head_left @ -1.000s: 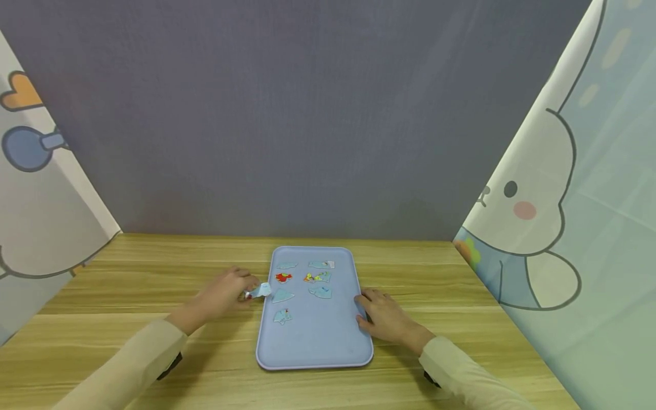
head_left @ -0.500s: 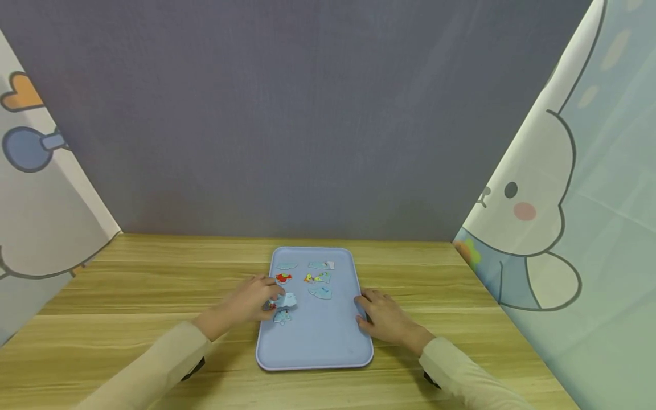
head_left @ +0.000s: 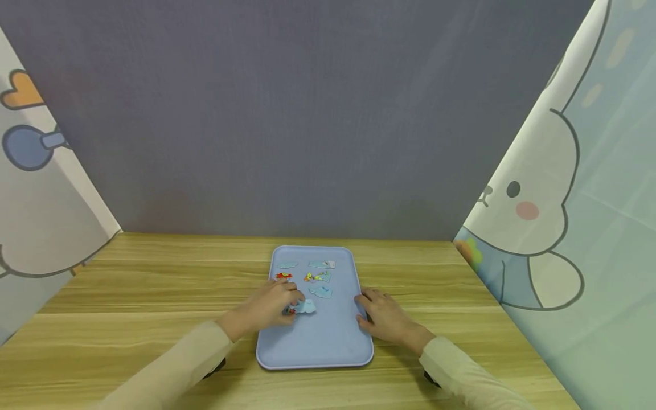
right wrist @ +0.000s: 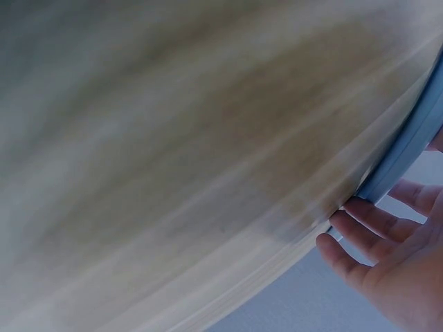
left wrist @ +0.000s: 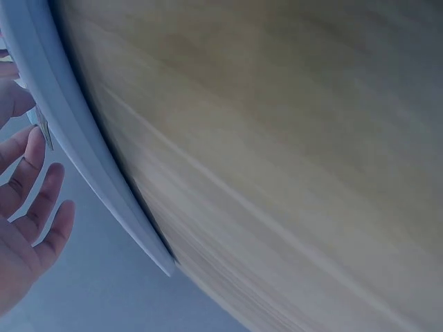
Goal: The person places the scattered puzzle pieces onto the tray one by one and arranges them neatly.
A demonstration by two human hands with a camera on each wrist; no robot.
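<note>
A pale blue puzzle piece [head_left: 306, 307] with a red patch is pinched in my left hand [head_left: 271, 304], over the tray's left half. In the left wrist view the piece [left wrist: 46, 131] shows edge-on between thumb and finger; the other fingers spread loosely. My right hand [head_left: 386, 318] rests at the right rim of the light blue tray [head_left: 328, 344], its fingers relaxed. In the right wrist view, fingertips of the right hand [right wrist: 401, 256] touch beside the rim. The left hand hides pieces that lay at the tray's lower left.
Toward the tray's far end lie a partly covered red piece [head_left: 284, 275], a multicoloured piece [head_left: 318, 277] and several pale blue pieces, one [head_left: 321, 292] nearest the held piece. The tray sits on a wooden table [head_left: 195, 279] before a grey partition [head_left: 287, 125].
My left hand has carried the puzzle piece rightward from outside the tray's left rim to above its interior, covering pieces there. The right hand and the tray stay in place.
</note>
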